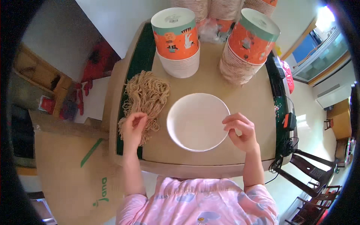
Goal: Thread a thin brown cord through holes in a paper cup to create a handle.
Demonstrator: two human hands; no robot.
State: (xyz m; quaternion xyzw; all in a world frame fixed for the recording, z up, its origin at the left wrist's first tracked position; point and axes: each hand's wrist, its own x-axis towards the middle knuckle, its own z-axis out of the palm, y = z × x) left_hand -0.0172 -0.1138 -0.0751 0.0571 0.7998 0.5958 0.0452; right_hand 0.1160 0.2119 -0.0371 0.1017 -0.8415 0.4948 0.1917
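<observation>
A white paper bucket point(198, 122) stands on the table in front of me, its round mouth facing up. My right hand point(241, 132) is at its right rim, fingers curled over the edge with the thumb outside. To the bucket's left lies a loose heap of tan string point(148, 92). My left hand point(134, 129) is at the near side of this heap, its fingertips pinched together on the strands. How many strands are between the fingers is too small to tell.
Two stacks of orange-and-green paper buckets, a left stack point(176, 41) and a right stack point(249, 45), stand upside down at the back, with more stacks behind. A cardboard box point(75, 172) is left of the table. Black cables point(287, 146) lie along the right edge, near a dark chair point(309, 168).
</observation>
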